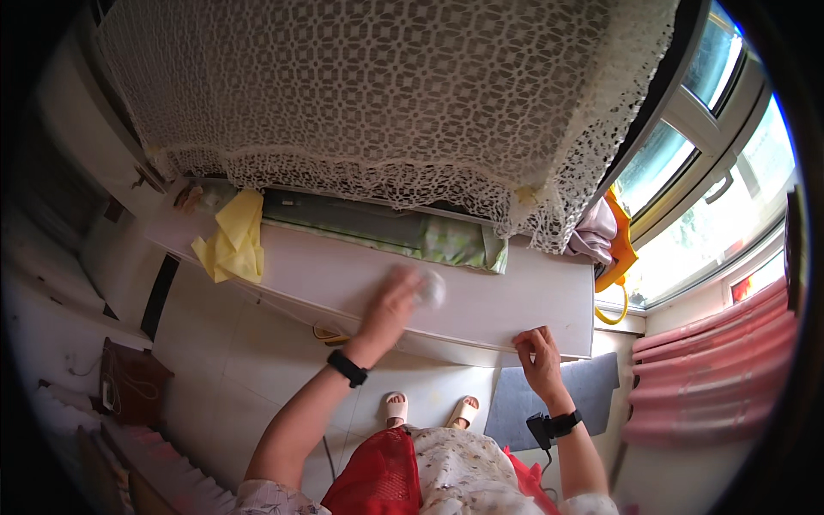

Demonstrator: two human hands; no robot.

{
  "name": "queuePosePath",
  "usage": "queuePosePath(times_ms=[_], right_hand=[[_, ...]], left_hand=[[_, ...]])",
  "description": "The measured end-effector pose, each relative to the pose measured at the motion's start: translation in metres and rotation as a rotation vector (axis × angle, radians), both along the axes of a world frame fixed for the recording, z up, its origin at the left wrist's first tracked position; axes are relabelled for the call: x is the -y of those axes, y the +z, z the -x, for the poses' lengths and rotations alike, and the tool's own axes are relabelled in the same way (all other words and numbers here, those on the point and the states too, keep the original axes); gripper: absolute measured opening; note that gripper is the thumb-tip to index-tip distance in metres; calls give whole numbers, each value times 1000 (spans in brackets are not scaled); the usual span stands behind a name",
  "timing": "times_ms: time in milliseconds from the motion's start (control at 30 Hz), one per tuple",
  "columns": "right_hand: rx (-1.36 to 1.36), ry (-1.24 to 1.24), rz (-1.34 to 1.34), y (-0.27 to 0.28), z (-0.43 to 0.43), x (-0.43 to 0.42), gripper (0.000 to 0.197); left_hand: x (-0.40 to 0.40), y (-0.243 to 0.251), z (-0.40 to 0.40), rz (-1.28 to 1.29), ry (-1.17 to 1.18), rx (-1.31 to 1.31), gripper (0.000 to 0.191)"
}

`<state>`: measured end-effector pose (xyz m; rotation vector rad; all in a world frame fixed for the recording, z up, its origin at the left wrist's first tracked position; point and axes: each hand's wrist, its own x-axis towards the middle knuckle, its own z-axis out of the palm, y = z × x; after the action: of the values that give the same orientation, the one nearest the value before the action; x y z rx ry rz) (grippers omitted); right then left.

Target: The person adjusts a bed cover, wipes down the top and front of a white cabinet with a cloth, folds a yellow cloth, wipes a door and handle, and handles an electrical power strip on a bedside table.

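Note:
My left hand (391, 302) is blurred over the white top of a long low cabinet (534, 299). Its fingers are on a small rounded white thing (430, 288), too blurred to name more exactly. At the cabinet's front edge, towards the right end, is my right hand (541, 360) with its fingers curled. Whether anything lies within those fingers is hidden. A yellow cloth (235, 241) hangs partly over the front edge on the left. Behind my left hand lies a folded green-and-white checked cloth (460, 241), next to a dark flat panel (341, 215).
A white lace cover (386, 90) drapes over a large upright thing at the back, its hem reaching the cabinet top. An orange bag (619, 241) and a pale lilac cloth (593, 235) sit by the window at right. A grey mat (553, 399) lies on the tiled floor.

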<state>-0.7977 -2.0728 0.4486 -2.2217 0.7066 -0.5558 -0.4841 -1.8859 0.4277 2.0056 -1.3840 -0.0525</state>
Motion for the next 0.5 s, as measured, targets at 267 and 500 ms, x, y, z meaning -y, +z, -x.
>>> queuePosePath(times_ms=[267,500], right_hand=[[-113,164,31,11,21,15,28],[-85,244,98,16,28,25,33]], left_hand=[[15,28,-124,-205,514,102,37],[81,16,-55,-302,277,324,31]])
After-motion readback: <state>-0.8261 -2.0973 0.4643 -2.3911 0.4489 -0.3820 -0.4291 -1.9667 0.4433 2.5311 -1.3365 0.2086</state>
